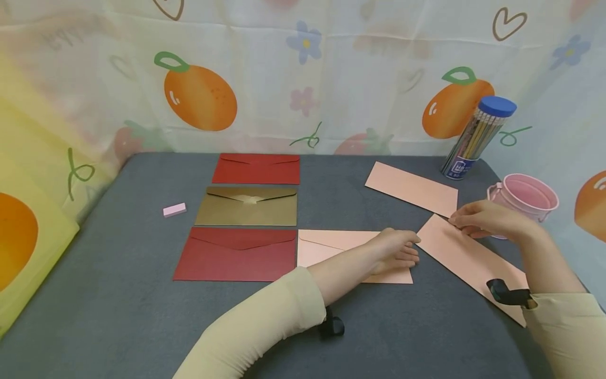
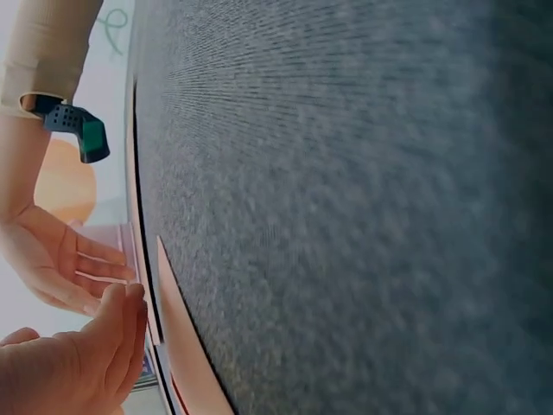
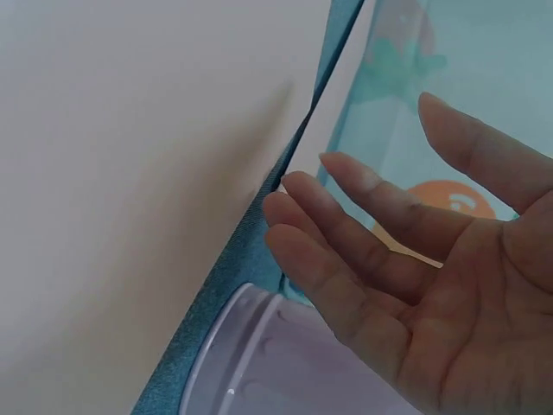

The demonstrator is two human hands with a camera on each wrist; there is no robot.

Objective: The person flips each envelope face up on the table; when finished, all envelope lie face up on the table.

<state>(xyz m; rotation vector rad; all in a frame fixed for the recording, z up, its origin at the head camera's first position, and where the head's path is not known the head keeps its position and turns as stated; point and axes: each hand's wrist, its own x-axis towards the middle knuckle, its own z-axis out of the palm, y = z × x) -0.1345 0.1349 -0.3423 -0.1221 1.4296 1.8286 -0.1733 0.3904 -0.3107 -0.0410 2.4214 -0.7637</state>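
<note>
My left hand [image 1: 393, 250] reaches across a pale pink envelope [image 1: 326, 245], its fingers fairly straight and pointing right. Its fingertips come right at the left corner of a second pink envelope [image 1: 473, 266], which lies slanted. Above that envelope's upper end is my right hand [image 1: 492, 218], fingers loosely bent. In the right wrist view the thumb [image 3: 475, 143] stands apart from the fingers, and nothing is between them. A third pink envelope [image 1: 412, 187] lies just beyond the right fingertips. Both hands show close together in the left wrist view.
Left of the pink envelopes, a red envelope [image 1: 255, 171], a gold one [image 1: 246, 213] and a darker red one [image 1: 236, 258] form a column. A small pink block [image 1: 174, 210] lies farther left. A pink bucket [image 1: 527, 195] and a blue-lidded pencil tube [image 1: 478, 137] stand at right.
</note>
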